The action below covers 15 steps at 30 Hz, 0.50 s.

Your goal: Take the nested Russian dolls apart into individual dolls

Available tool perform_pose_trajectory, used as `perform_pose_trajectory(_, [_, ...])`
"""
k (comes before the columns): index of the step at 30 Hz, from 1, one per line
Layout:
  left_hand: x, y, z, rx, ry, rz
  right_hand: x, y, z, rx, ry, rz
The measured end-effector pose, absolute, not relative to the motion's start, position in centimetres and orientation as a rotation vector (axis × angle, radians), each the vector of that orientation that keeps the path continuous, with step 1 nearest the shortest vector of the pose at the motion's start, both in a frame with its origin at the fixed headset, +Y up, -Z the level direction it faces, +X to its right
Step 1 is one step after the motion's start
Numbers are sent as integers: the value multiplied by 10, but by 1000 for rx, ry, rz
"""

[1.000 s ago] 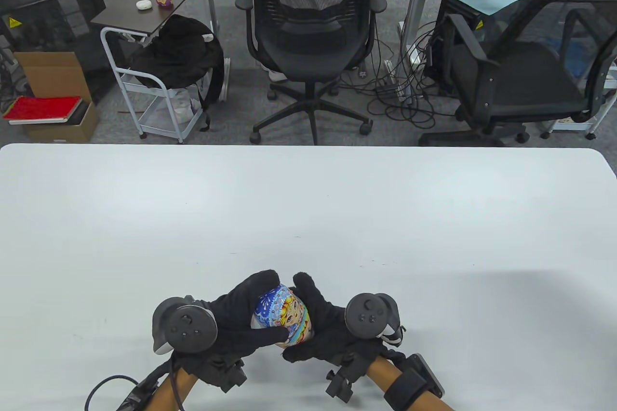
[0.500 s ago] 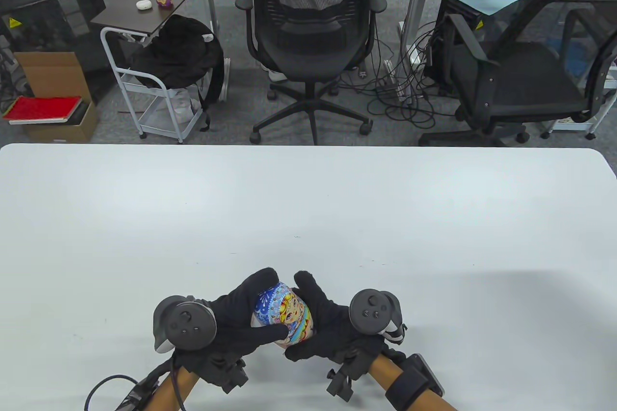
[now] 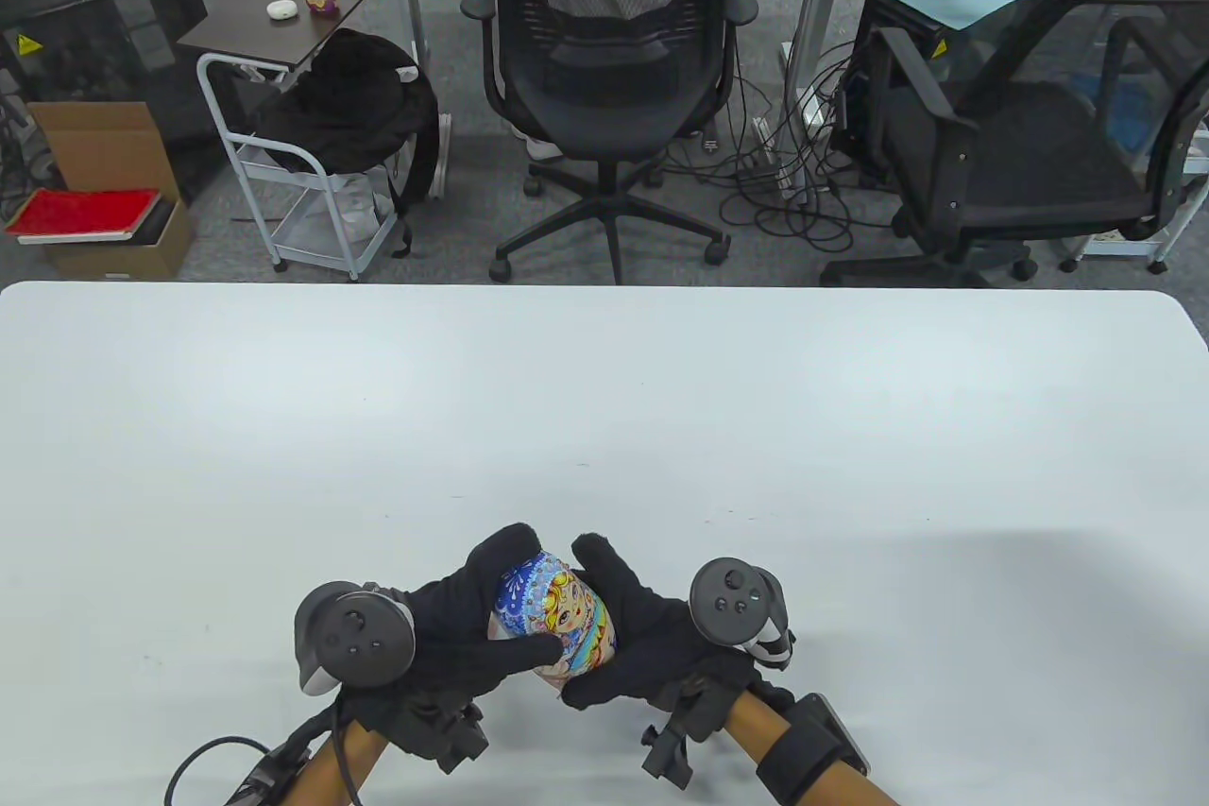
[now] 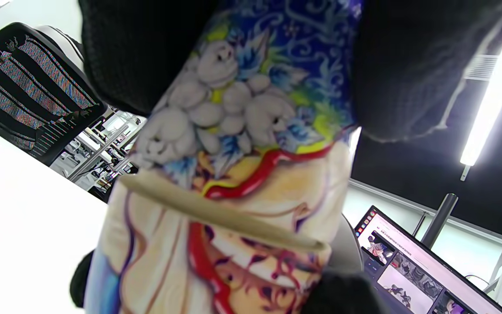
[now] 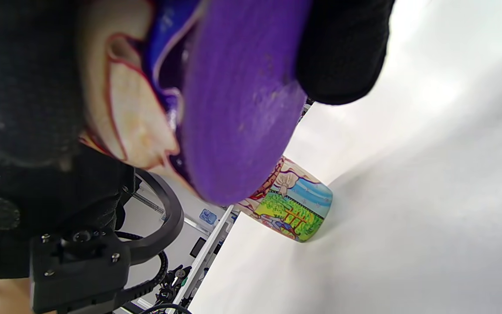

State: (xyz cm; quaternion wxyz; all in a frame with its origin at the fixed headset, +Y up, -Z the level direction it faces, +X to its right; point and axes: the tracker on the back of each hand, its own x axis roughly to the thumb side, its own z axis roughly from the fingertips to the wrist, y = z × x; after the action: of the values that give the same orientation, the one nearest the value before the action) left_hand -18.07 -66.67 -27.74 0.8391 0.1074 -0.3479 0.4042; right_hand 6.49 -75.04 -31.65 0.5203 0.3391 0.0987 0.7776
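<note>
1. Doll (image 3: 553,622) sits at 6 o'clock on the surface (image 3: 604,409), lifted off it between both hands, lying roughly sideways w/ face up toward the cam.
2. Left hand (image 3: 453,631) wraps the head end, fingers curled over the blue scarf part, thumb across the front. Right hand (image 3: 642,645) grips the base end, fingers closed round the lower body. Neither spread.
3. Left wrist view shows the seam (image 4: 216,209) w/ a pale wood lip showing, so prob already cracked open a bit, though can't tell how far.
4. To do it well: twist the halves opposite ways while pulling straight apart along the doll's axis, no bending at the seam or the lip binds. Keep grips clear of the seam itself. Go easy, since the inner doll may drop out once the halves let go.
5. Right wrist view: purple underside (image 5: 238,109) of the base, plus another painted piece (image 5: 294,205) standing on the surface nearby, maybe a lower half already off. Not visible in table view, likely hidden under the hands.
6. Beyond the far edge, 12 o'clock: office chair (image 3: 614,50). Nothing in the way of the pull.
</note>
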Motion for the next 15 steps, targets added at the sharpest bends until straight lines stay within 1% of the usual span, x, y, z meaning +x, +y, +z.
perform_pose_trajectory(7, [-183,-668,-281,196,-733,932,63,-749,-314,786,245,1826])
perform_pose_trajectory(14, [-185,-671,-285,187,-729,959,62,-748,-314,789,271,1832])
perform_pose_trajectory(15, [-187,-670,-284,202,-725,971,61,-745,-313,793,275,1841])
